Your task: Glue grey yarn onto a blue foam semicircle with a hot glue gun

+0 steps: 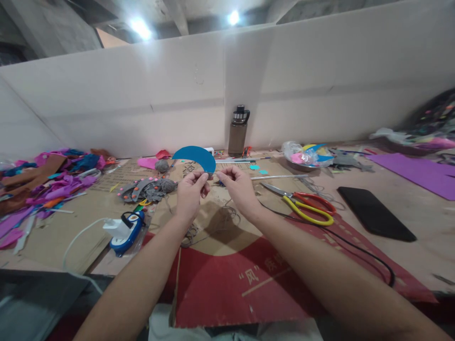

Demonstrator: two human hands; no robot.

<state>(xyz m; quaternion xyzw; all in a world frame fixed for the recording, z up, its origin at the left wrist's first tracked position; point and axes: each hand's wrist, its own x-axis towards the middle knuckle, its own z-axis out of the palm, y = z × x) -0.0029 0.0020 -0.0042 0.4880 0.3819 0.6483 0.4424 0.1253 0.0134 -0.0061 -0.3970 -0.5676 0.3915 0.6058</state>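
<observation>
Head view, one workbench, items as follows.

Left hand [192, 187]: thumb and fingers pinched on the lower tip of a blue crescent-shaped felt piece [195, 155], which is held upright above the bench, in front of the white partition.

Right hand [237, 184]: fingertips closed tight just beside that same tip. Whether they grip thread, a needle or the felt itself cannot be told.

Step in hand, by judgement: fine work at the crescent's tip. Any next move calls for a steady pinch and small finger motions.

Below: brown cardboard sheet with red print [227, 279].

Right of the hands: yellow- and red-handled scissors [305, 203] and a flat black phone [373, 213].

Left: grey felt strip with orange dots [142, 189] and a pile of purple felt scraps [42, 184].

Rear: brown lidded bottle [239, 130].
</observation>
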